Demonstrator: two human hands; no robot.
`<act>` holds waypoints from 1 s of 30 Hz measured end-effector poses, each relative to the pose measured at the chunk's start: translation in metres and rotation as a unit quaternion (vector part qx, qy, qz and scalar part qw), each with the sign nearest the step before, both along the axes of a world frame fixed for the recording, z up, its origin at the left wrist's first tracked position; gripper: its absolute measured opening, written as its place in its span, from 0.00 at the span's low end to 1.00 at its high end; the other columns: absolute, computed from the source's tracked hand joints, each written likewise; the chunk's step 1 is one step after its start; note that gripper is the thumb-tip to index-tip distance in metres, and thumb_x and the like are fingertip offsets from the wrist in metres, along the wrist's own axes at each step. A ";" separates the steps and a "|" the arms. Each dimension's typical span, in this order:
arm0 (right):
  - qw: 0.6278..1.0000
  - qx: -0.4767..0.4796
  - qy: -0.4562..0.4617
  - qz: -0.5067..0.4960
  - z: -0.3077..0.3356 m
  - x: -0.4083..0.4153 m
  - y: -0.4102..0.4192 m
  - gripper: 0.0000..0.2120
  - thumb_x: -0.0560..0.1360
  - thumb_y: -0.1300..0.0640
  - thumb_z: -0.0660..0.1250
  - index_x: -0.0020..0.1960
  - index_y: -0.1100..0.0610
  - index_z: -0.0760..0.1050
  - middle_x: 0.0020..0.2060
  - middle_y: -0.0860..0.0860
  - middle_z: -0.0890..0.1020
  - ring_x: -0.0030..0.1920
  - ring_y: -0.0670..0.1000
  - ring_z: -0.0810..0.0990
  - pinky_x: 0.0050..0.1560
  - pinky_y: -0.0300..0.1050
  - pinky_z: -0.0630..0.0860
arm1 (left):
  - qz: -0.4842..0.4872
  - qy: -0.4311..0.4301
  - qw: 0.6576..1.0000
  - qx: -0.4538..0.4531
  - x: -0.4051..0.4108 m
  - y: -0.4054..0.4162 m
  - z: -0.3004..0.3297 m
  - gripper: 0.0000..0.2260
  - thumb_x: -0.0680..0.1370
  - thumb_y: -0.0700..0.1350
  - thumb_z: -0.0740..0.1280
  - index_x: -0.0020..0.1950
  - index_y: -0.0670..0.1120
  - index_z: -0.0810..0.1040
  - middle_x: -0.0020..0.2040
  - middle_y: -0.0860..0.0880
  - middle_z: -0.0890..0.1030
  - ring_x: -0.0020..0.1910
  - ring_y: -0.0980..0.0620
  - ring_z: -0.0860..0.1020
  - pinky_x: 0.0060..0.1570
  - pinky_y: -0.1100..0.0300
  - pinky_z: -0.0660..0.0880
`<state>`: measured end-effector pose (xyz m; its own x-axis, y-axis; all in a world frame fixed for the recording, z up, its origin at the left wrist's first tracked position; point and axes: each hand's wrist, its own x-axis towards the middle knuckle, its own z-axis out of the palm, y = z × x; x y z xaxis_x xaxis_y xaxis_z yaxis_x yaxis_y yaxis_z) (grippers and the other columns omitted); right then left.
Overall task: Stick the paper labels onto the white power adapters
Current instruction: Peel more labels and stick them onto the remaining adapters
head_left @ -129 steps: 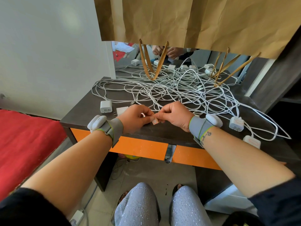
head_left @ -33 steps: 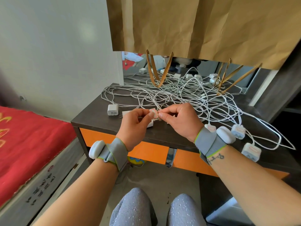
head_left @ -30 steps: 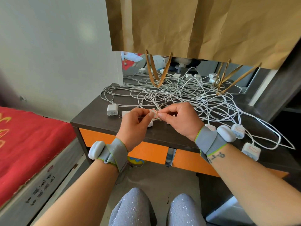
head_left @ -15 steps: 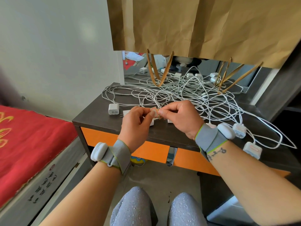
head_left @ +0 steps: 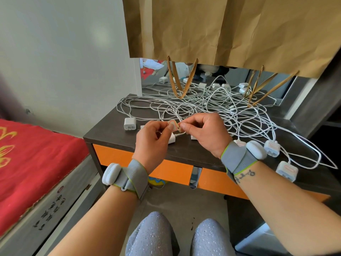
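Above the front of the dark desk (head_left: 186, 154), my left hand (head_left: 153, 139) and my right hand (head_left: 203, 133) meet fingertip to fingertip. Between them they pinch a small white paper label (head_left: 173, 124) with a red outline. Just below my left fingers sits a white power adapter (head_left: 171, 139), partly hidden by the hand. Another white adapter (head_left: 130, 123) lies to the left with its prongs toward me. At the right front, two adapters (head_left: 272, 148) (head_left: 287, 170) show red-outlined labels on their top faces.
A tangle of white cables (head_left: 208, 106) covers the back and right of the desk. Brown paper bags (head_left: 230, 28) hang above it, handles dangling over the cables. A red-covered bed (head_left: 31, 159) stands at the left. Orange drawer fronts (head_left: 171, 170) face my knees.
My hands have stayed together at the desk front. The label now shows its red-outlined face above my left fingertips. The view has shifted only slightly.
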<state>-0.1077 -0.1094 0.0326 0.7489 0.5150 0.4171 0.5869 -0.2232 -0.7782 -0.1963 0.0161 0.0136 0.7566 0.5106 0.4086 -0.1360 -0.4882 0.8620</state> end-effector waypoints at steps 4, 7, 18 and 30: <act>1.000 -0.018 -0.014 0.006 0.001 0.000 0.000 0.02 0.70 0.60 0.71 0.41 0.56 0.83 0.31 0.42 0.81 0.31 0.37 0.77 0.36 0.29 0.73 | 0.007 0.003 1.000 0.011 0.002 -0.001 -0.001 0.06 0.76 0.49 0.66 0.42 0.50 0.81 0.41 0.47 0.80 0.36 0.48 0.76 0.40 0.50 0.76; 0.999 -0.029 -0.016 0.012 0.002 0.000 -0.001 0.03 0.71 0.60 0.71 0.42 0.56 0.83 0.31 0.41 0.81 0.32 0.36 0.78 0.37 0.27 0.72 | 0.017 0.000 1.000 0.026 0.002 -0.002 -0.002 0.06 0.76 0.49 0.67 0.42 0.50 0.81 0.39 0.47 0.79 0.34 0.50 0.75 0.37 0.53 0.74; 0.998 -0.023 0.038 0.033 0.006 -0.001 -0.002 0.04 0.72 0.63 0.69 0.42 0.59 0.82 0.33 0.50 0.83 0.32 0.41 0.79 0.40 0.36 0.78 | -0.012 0.008 1.000 -0.012 0.002 0.000 0.000 0.06 0.76 0.50 0.67 0.38 0.55 0.79 0.38 0.49 0.81 0.37 0.51 0.78 0.42 0.51 0.76; 0.989 0.014 0.132 0.073 0.010 0.000 -0.003 0.05 0.72 0.67 0.66 0.45 0.67 0.80 0.33 0.54 0.82 0.31 0.45 0.79 0.35 0.33 0.75 | -0.087 0.011 0.990 -0.108 0.004 0.007 0.000 0.07 0.76 0.45 0.67 0.38 0.52 0.81 0.23 0.60 0.74 0.24 0.61 0.68 0.27 0.71 0.66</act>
